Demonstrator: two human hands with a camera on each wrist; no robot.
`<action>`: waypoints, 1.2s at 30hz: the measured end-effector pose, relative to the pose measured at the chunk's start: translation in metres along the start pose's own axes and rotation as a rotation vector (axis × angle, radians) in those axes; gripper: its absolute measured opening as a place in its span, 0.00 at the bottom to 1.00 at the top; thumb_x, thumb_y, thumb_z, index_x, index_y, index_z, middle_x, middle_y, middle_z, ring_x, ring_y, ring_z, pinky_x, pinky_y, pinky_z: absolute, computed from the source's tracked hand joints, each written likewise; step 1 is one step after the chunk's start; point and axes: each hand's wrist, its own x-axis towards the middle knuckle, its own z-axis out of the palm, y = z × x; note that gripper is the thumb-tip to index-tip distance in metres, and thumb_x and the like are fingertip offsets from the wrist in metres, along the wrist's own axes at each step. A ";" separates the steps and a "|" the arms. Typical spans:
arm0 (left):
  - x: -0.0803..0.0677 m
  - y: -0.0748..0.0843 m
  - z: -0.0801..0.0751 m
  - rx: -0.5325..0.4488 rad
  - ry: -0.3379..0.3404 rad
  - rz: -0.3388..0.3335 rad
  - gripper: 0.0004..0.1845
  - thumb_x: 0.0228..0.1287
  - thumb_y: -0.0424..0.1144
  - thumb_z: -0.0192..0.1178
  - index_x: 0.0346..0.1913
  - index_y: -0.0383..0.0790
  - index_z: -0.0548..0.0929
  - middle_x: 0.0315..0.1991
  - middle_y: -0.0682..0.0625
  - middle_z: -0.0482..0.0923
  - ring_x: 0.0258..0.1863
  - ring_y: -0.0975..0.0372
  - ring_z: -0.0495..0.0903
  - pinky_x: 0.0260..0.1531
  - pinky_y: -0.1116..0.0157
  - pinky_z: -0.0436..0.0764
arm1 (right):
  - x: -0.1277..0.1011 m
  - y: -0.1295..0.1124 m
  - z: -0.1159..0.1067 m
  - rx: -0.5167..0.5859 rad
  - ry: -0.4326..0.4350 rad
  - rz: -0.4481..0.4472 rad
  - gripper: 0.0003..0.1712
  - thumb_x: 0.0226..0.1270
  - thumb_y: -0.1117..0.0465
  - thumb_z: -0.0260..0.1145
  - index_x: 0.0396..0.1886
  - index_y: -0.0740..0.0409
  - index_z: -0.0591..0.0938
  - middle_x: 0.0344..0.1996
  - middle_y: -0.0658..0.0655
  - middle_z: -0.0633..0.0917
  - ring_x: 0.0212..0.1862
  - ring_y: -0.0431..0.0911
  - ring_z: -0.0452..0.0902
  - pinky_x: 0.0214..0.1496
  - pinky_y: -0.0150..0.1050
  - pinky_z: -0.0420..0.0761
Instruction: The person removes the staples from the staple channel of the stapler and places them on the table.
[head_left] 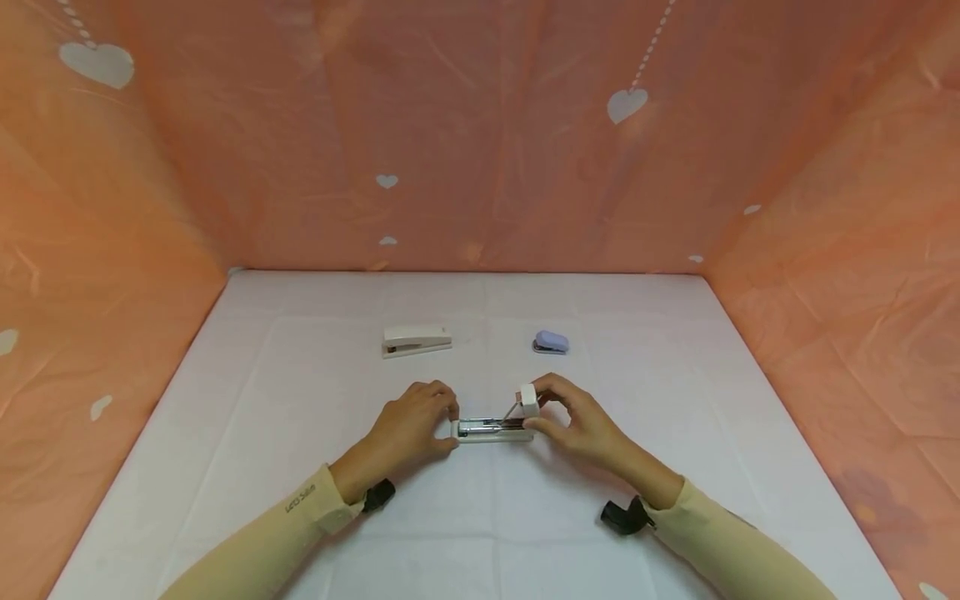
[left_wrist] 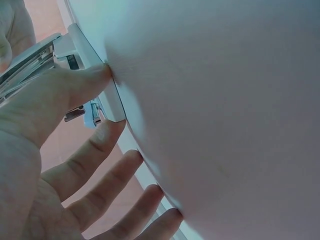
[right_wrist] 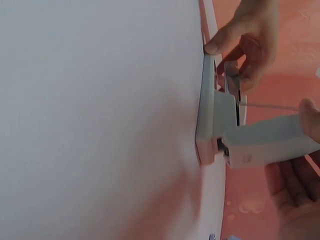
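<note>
A white stapler (head_left: 495, 437) lies on the table between the hands, its metal staple channel exposed and its top cover (head_left: 529, 402) swung up steeply at the right end. My left hand (head_left: 411, 423) pinches the left end of the base between thumb and index finger. In the left wrist view, the other fingertips (left_wrist: 131, 158) rest against the white tabletop. My right hand (head_left: 576, 418) grips the raised cover, thumb on one side and fingers on the other, as the right wrist view shows around the white cover (right_wrist: 272, 141). Inside the channel, the staples cannot be made out.
Behind the left hand stands a second, closed white stapler (head_left: 416, 340). A small purple stapler (head_left: 552, 341) sits behind the right hand. White cloth covers the table (head_left: 300, 350), and orange sheeting (head_left: 480, 150) with pale hearts hangs at the back and both sides.
</note>
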 end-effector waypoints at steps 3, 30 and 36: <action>0.001 0.000 0.001 0.003 0.005 0.002 0.17 0.54 0.43 0.84 0.39 0.49 0.84 0.53 0.53 0.82 0.60 0.49 0.80 0.36 0.48 0.85 | -0.003 0.001 -0.005 0.025 0.000 0.019 0.20 0.67 0.72 0.77 0.55 0.55 0.82 0.50 0.53 0.88 0.54 0.44 0.83 0.62 0.37 0.81; 0.001 0.002 0.002 0.000 -0.028 -0.038 0.17 0.55 0.44 0.84 0.37 0.51 0.83 0.53 0.54 0.83 0.62 0.50 0.80 0.38 0.49 0.85 | -0.030 0.018 -0.054 -0.172 -0.039 0.277 0.21 0.61 0.64 0.84 0.51 0.47 0.86 0.49 0.47 0.90 0.56 0.44 0.82 0.66 0.44 0.78; 0.000 0.001 0.000 -0.008 -0.022 -0.030 0.17 0.55 0.44 0.84 0.37 0.50 0.83 0.52 0.54 0.83 0.61 0.49 0.80 0.38 0.49 0.85 | -0.033 0.022 -0.057 -0.203 -0.068 0.286 0.21 0.60 0.62 0.85 0.50 0.48 0.85 0.48 0.47 0.89 0.53 0.43 0.81 0.60 0.44 0.79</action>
